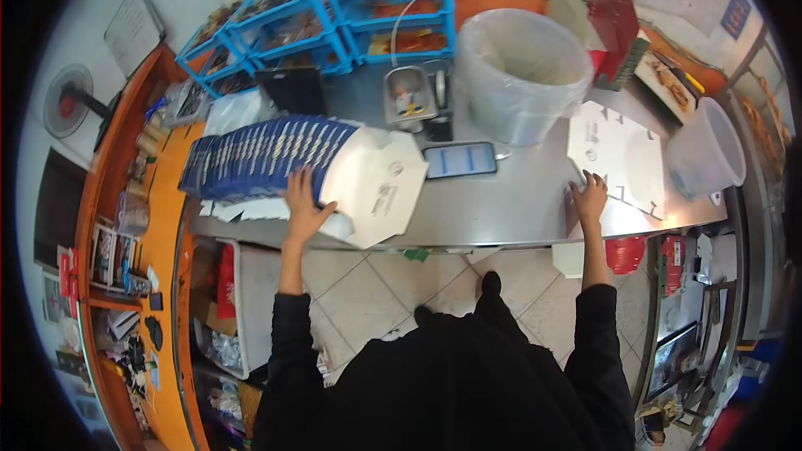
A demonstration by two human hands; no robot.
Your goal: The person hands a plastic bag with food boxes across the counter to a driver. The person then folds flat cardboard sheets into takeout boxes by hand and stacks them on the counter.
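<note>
My left hand [307, 207] lies with fingers spread against the right end of a long row of flattened blue cartons [259, 150]. The thumb reaches over a white flattened carton [380, 188] with dark print, which leans at the end of that row. Over on the right, my right hand [590, 198] touches the near left edge of another flat white carton [618, 157] with dark slots along its sides. Its fingers are slightly bent, with thumb and fingers apart. Between the hands, a phone [460, 159] with a lit screen lies on the metal table [493, 205].
Stacked blue crates [388, 21] with packets stand at the back left. A large lined bucket [526, 67] sits behind the phone, near a small metal tray [409, 93]. A clear plastic tub [706, 150] and a red dustpan [616, 21] are at the right.
</note>
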